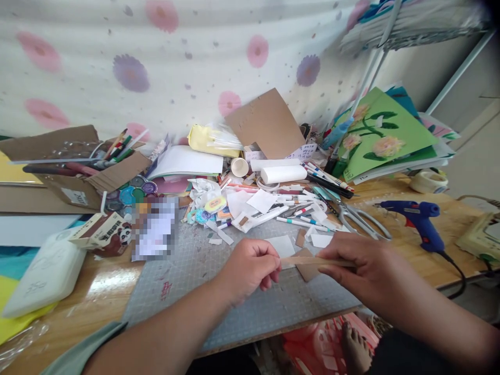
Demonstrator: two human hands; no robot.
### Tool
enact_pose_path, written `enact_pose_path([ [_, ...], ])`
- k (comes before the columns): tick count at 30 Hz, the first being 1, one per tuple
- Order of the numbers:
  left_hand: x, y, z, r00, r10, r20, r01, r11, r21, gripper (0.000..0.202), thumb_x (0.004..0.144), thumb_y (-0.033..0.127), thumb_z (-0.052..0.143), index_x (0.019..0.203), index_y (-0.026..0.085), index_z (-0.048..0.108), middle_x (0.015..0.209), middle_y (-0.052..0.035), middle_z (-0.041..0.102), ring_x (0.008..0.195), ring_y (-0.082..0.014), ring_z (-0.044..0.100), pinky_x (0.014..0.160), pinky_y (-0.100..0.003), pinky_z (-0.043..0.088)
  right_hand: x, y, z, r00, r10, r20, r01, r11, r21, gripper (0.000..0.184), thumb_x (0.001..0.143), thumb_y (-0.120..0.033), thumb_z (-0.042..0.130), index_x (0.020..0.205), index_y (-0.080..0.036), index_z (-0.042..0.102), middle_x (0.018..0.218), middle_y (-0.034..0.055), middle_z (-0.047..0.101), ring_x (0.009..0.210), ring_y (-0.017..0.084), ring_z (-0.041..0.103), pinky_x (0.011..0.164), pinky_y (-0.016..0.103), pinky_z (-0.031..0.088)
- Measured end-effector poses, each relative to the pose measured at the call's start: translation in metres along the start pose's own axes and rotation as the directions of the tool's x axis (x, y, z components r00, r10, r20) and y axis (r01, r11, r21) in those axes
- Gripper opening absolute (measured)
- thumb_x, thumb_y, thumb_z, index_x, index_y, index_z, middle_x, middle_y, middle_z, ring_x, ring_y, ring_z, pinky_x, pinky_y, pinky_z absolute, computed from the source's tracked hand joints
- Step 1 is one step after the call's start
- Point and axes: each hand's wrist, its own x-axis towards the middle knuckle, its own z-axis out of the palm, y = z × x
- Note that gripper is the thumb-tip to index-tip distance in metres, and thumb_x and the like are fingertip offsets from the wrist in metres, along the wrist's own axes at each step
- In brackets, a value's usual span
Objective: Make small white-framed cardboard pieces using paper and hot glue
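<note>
My left hand (250, 268) pinches the left end of a thin brown cardboard strip (308, 261). My right hand (353, 265) grips the strip's right end, so the strip spans level between both hands, just above the grey cutting mat (203, 281). A small brown cardboard scrap (308, 271) lies on the mat under the strip. White paper pieces (282, 245) lie just beyond my hands.
Scissors (361, 220) and a blue glue gun (420, 219) lie right of the mat. Markers, paper scraps and tape (429, 180) crowd the back. A cardboard box of tools (78, 172) and a white case (50, 273) stand left. A green flower card (380, 133) leans back right.
</note>
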Motion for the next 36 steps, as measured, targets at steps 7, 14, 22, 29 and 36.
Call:
enact_pose_path([
  [7, -0.0009, -0.0033, -0.0008, 0.994, 0.039, -0.102, -0.027, 0.993, 0.119, 0.016, 0.057, 0.013, 0.046, 0.046, 0.017, 0.056, 0.041, 0.0033, 0.052, 0.039, -0.0082, 0.045, 0.04, -0.02, 0.03, -0.0037, -0.0059, 0.0063, 0.998, -0.064, -0.005, 0.064, 0.998, 0.007, 0.015, 0.081, -0.009, 0.054, 0.079, -0.021, 0.064, 0.07, 0.0005, 0.058, 0.066, 0.014, 0.056, 0.058, 0.024, 0.039],
  [14, -0.0008, 0.0002, 0.0001, 1.0, -0.016, -0.011, 0.016, 0.999, -0.039, 0.013, 0.052, 0.015, 0.042, 0.051, 0.017, 0.055, 0.043, 0.0017, 0.055, 0.034, -0.0085, 0.044, 0.037, -0.021, 0.034, -0.0019, -0.0038, -0.0004, 0.999, -0.021, -0.032, 0.021, 0.999, 0.026, 0.012, 0.081, -0.017, 0.058, 0.076, -0.022, 0.067, 0.066, -0.0002, 0.061, 0.062, 0.014, 0.056, 0.055, 0.023, 0.038],
  [22, -0.0017, 0.0008, -0.0004, 0.999, -0.018, 0.039, 0.02, 0.999, -0.038, 0.009, 0.058, 0.021, 0.053, 0.051, 0.016, 0.056, 0.042, 0.0013, 0.056, 0.035, -0.0076, 0.045, 0.037, -0.02, 0.034, -0.0034, -0.0023, 0.0009, 1.0, -0.012, -0.005, 0.012, 1.0, 0.012, 0.012, 0.081, -0.018, 0.058, 0.073, -0.021, 0.067, 0.065, -0.0001, 0.061, 0.062, 0.014, 0.057, 0.055, 0.024, 0.039],
  [29, -0.0018, 0.0007, 0.0023, 0.998, -0.055, -0.004, 0.055, 0.998, 0.041, 0.013, 0.056, 0.014, 0.045, 0.046, 0.017, 0.053, 0.041, 0.0019, 0.055, 0.033, -0.0073, 0.044, 0.036, -0.019, 0.032, -0.0047, -0.0035, 0.0046, 0.999, -0.04, 0.01, 0.04, 0.999, 0.003, 0.012, 0.081, -0.015, 0.057, 0.075, -0.021, 0.064, 0.067, 0.0002, 0.059, 0.063, 0.015, 0.056, 0.055, 0.024, 0.038],
  [36, -0.0014, 0.0014, 0.0017, 0.996, -0.084, -0.014, 0.085, 0.99, 0.11, 0.014, 0.058, 0.011, 0.046, 0.049, 0.017, 0.055, 0.043, 0.0028, 0.056, 0.036, -0.0079, 0.047, 0.037, -0.018, 0.034, -0.0031, -0.0032, 0.0035, 0.999, -0.017, 0.041, 0.017, 1.0, -0.007, 0.009, 0.081, -0.016, 0.057, 0.075, -0.021, 0.063, 0.067, 0.0005, 0.059, 0.064, 0.015, 0.056, 0.056, 0.025, 0.037],
])
